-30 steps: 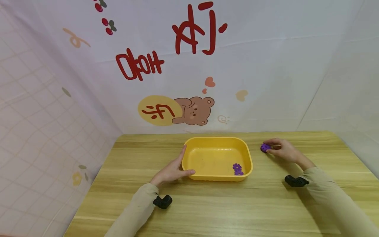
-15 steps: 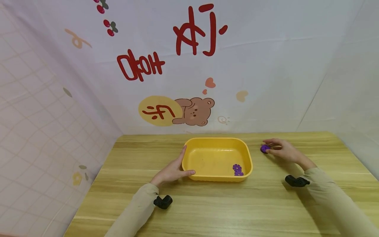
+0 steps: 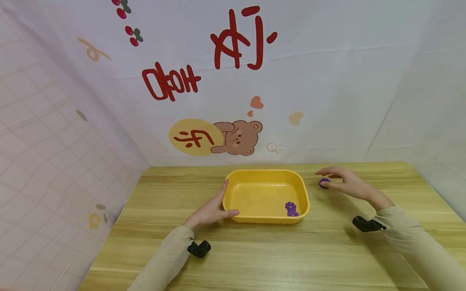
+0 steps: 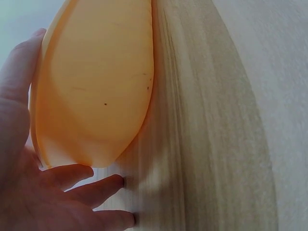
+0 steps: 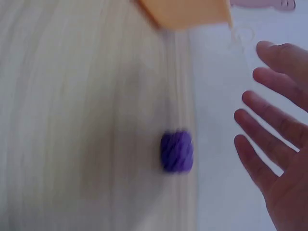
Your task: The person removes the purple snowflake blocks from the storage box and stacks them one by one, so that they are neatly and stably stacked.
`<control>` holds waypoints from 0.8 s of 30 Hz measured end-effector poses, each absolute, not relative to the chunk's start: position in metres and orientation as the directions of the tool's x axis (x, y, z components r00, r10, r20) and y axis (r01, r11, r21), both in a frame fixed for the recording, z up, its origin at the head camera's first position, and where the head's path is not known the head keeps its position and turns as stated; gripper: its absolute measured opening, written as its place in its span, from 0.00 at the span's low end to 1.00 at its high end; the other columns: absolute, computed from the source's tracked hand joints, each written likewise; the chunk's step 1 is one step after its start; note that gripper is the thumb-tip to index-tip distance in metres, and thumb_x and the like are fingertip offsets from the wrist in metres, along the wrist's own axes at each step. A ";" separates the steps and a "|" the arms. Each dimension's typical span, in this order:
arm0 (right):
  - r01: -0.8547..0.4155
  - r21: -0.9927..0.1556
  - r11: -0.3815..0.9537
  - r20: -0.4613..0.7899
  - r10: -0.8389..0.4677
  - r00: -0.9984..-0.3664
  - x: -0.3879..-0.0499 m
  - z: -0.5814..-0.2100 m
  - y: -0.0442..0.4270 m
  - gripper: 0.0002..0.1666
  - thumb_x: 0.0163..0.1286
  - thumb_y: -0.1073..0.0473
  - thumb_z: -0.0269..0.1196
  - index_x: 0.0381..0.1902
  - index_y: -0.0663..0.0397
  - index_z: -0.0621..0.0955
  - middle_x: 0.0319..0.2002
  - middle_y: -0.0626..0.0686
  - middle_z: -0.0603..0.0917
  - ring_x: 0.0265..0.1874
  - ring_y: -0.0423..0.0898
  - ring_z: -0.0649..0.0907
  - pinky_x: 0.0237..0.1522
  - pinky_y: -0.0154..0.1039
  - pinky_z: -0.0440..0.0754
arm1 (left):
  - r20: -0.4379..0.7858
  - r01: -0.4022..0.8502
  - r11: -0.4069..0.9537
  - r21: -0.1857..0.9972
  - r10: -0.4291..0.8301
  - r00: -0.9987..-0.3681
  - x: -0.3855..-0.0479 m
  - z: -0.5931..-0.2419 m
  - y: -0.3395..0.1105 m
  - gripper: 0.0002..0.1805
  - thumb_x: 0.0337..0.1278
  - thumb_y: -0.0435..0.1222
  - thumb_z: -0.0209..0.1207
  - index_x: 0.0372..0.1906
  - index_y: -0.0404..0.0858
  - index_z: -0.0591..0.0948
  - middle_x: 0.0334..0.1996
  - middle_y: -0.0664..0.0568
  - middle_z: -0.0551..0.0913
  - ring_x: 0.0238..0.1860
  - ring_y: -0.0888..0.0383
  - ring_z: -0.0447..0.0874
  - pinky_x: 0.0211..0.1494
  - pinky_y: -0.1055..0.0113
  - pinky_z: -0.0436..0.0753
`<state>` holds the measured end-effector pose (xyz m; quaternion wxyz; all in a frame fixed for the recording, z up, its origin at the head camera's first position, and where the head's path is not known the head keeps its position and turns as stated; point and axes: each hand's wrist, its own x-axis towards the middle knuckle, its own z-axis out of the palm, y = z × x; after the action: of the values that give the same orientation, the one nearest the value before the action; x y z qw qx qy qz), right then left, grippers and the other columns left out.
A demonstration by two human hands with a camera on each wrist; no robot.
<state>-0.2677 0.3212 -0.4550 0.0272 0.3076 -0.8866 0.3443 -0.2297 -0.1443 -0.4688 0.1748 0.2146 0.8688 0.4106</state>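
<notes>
My left hand [image 3: 207, 211] rests against the left end of a yellow plastic tray [image 3: 263, 220]. In the left wrist view, its straight, spread fingers touch the tray's end wall, with the thumb along the rim. Two purple notched discs [image 3: 291, 208] lie in the tray's near right corner, partly overlapping. On the table to the tray's right stands a small purple stack [image 5: 176, 151], which looks like notched discs piled up. My right hand [image 3: 351, 184] hovers over and beside that stack. Its fingers are spread and hold nothing; in the right wrist view they are apart from the stack.
A light wood-grain table [image 3: 276, 258] carries everything. Behind it hangs a pale printed cloth [image 3: 327, 89] with a bear and red lettering. Black wrist cameras [image 3: 368, 224] are strapped at both sleeves.
My right fingers pinched at the purple stack a second ago; now they have spread and come off it. The stack shifted slightly left. My left hand and the tray stayed put.
</notes>
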 end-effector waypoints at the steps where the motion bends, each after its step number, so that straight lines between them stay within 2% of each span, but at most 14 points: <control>1: -0.578 -0.594 0.559 0.270 -0.539 -0.798 -0.267 -0.452 0.317 0.19 0.68 0.67 0.62 0.57 0.60 0.79 0.56 0.56 0.79 0.54 0.50 0.77 0.54 0.42 0.77 | -0.128 0.229 0.570 0.789 0.517 -0.847 -0.229 -0.469 -0.144 0.61 0.56 0.51 0.66 0.77 0.45 0.32 0.76 0.42 0.41 0.73 0.44 0.47 0.72 0.48 0.50; 4: -0.609 -0.616 0.500 0.296 -0.570 -0.767 -0.265 -0.444 0.305 0.20 0.67 0.70 0.62 0.56 0.58 0.79 0.56 0.56 0.79 0.54 0.47 0.77 0.54 0.36 0.76 | -0.125 0.232 0.568 0.789 0.518 -0.846 -0.229 -0.468 -0.144 0.60 0.57 0.50 0.65 0.77 0.45 0.32 0.76 0.41 0.42 0.73 0.43 0.48 0.72 0.48 0.50; 8: -0.622 -0.642 0.448 0.294 -0.605 -0.740 -0.263 -0.437 0.289 0.18 0.67 0.69 0.62 0.55 0.55 0.80 0.55 0.53 0.80 0.53 0.48 0.78 0.52 0.36 0.77 | -0.127 0.226 0.569 0.791 0.513 -0.849 -0.228 -0.468 -0.144 0.59 0.58 0.49 0.65 0.77 0.44 0.32 0.75 0.40 0.42 0.73 0.42 0.47 0.72 0.47 0.50; 12: -0.663 -0.615 0.426 0.298 -0.654 -0.696 -0.264 -0.436 0.273 0.16 0.67 0.65 0.64 0.52 0.54 0.82 0.52 0.49 0.82 0.50 0.48 0.79 0.48 0.36 0.78 | -0.128 0.223 0.568 0.792 0.512 -0.850 -0.228 -0.467 -0.144 0.59 0.58 0.49 0.65 0.77 0.45 0.32 0.75 0.40 0.42 0.73 0.42 0.47 0.72 0.47 0.50; 17: -0.706 -0.601 0.375 0.273 -0.734 -0.622 -0.264 -0.441 0.251 0.15 0.67 0.64 0.64 0.50 0.47 0.83 0.50 0.48 0.83 0.51 0.46 0.79 0.52 0.44 0.76 | -0.141 0.214 0.575 0.790 0.510 -0.849 -0.229 -0.467 -0.146 0.60 0.57 0.51 0.65 0.77 0.46 0.32 0.76 0.42 0.41 0.73 0.43 0.46 0.72 0.48 0.49; 21: -0.708 -0.626 0.326 0.251 -0.775 -0.579 -0.261 -0.444 0.236 0.13 0.67 0.66 0.64 0.49 0.51 0.83 0.48 0.50 0.83 0.49 0.46 0.79 0.49 0.52 0.76 | -0.150 0.212 0.591 0.778 0.502 -0.852 -0.228 -0.468 -0.146 0.60 0.56 0.53 0.65 0.77 0.48 0.32 0.76 0.43 0.41 0.73 0.44 0.46 0.72 0.49 0.50; 24: -0.715 -0.636 0.290 0.246 -0.802 -0.544 -0.259 -0.446 0.228 0.13 0.66 0.67 0.64 0.48 0.54 0.83 0.47 0.52 0.83 0.48 0.48 0.80 0.48 0.53 0.77 | -0.144 0.219 0.590 0.777 0.505 -0.851 -0.228 -0.468 -0.146 0.60 0.56 0.52 0.65 0.77 0.47 0.32 0.76 0.43 0.41 0.73 0.44 0.47 0.72 0.48 0.50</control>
<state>-0.2594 0.2277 -0.4465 -0.0601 0.4737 -0.8008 0.3616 -0.2276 -0.1459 -0.4679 0.1779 0.2073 0.8737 0.4024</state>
